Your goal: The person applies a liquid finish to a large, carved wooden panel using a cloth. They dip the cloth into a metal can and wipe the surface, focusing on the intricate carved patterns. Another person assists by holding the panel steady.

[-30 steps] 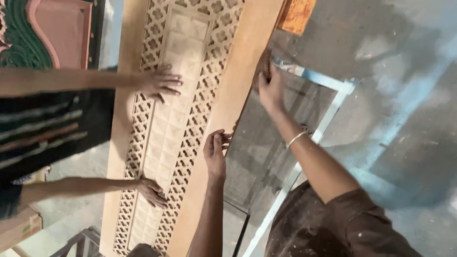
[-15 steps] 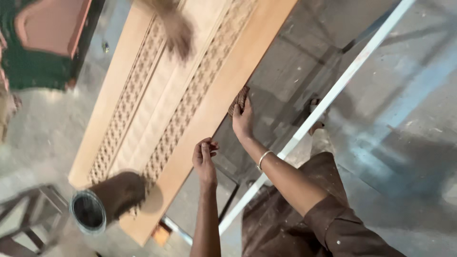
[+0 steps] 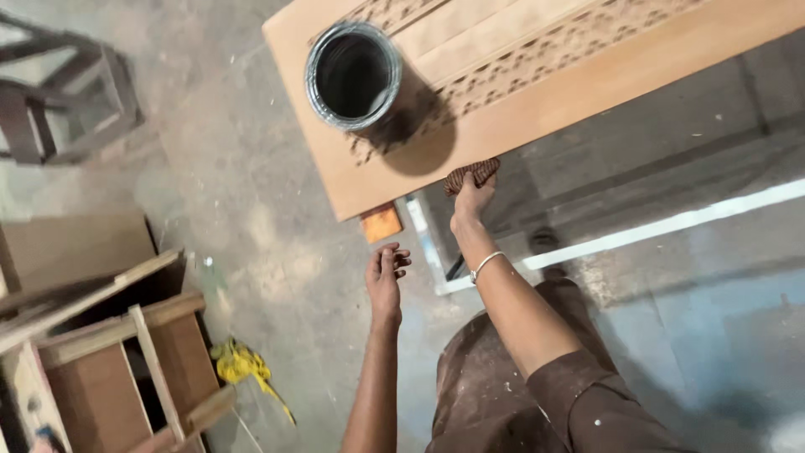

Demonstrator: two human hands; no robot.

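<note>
The left hand (image 3: 385, 277) hangs free, its grip loosely apart on nothing. The right hand (image 3: 471, 200) clamps its grip on brown sandpaper (image 3: 472, 174) against the carved door panel (image 3: 587, 80)'s near edge. The panel's long axis runs up-right, its far end cut off; a dark tin (image 3: 353, 75) sits on it.

Soft daylight, dark shadow beside can (image 3: 353, 75), slight motion blur.

dark brown rolled sleeve, thin silver bangle (image 3: 485, 265) on right wrist.
</note>
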